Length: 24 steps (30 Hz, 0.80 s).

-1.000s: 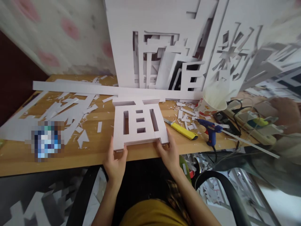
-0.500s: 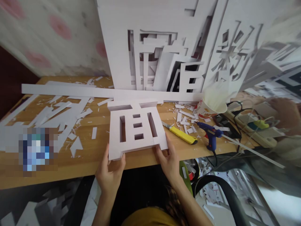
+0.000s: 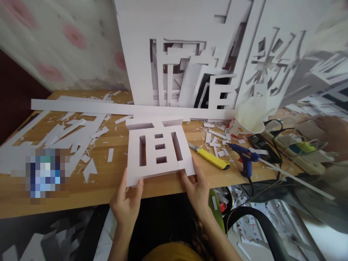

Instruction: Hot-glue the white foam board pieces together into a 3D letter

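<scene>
A white foam-board character (image 3: 159,150), a boxed shape with several rectangular cut-outs, lies flat near the front edge of the wooden table (image 3: 108,188). My left hand (image 3: 126,204) grips its lower left leg, thumb on top. My right hand (image 3: 197,186) holds its lower right corner, fingers spread along the edge. Both hands reach up from below the table edge.
A yellow utility knife (image 3: 210,158) and a blue glue gun (image 3: 246,159) lie to the right, beside a paper cup (image 3: 244,127), cables and a power strip (image 3: 307,152). Cut-out white boards (image 3: 190,54) lean on the wall. Scraps and a long strip (image 3: 108,107) litter the table. Another person's hand (image 3: 335,136) is at far right.
The white character has slid slightly left and toward the table's front edge with both hands on it. The view has shifted a little.
</scene>
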Motion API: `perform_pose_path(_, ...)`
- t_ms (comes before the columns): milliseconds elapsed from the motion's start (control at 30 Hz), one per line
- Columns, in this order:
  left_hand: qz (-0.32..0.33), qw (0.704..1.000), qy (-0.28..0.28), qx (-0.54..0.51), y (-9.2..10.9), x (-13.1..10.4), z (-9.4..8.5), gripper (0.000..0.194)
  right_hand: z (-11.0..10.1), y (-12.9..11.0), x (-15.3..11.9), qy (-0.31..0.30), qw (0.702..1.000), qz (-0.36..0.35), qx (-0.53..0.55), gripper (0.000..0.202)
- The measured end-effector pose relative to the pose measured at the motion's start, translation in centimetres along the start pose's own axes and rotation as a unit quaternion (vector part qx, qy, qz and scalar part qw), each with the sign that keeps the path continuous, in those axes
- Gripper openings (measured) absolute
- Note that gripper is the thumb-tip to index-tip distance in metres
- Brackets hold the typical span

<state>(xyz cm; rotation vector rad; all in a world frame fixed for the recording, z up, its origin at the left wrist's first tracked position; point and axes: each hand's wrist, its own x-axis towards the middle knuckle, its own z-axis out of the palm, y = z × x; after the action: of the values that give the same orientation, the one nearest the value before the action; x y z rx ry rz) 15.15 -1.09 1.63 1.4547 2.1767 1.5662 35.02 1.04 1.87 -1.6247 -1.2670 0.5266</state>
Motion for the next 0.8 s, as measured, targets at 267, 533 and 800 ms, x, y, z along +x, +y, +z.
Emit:
perform_pose_path(267,-0.125,0.988,-0.049,-0.077,1.3,0.0,-0.2,0.06,-0.8,-0.2,0.3,-0.046,0.998,0.0,-0.049,0.068)
perform_pose_path(533,-0.224,0.963,-0.107,-0.108,1.8,1.5,-1.3,0.061,-1.3,-0.8,0.3,-0.033,0.992,-0.04,-0.118,0.058)
perform_pose_path(800,-0.226,0.96,-0.126,-0.111,0.7,1.9,-1.4,0.06,-1.7,-0.6,0.2,-0.035,0.972,-0.09,-0.216,0.06)
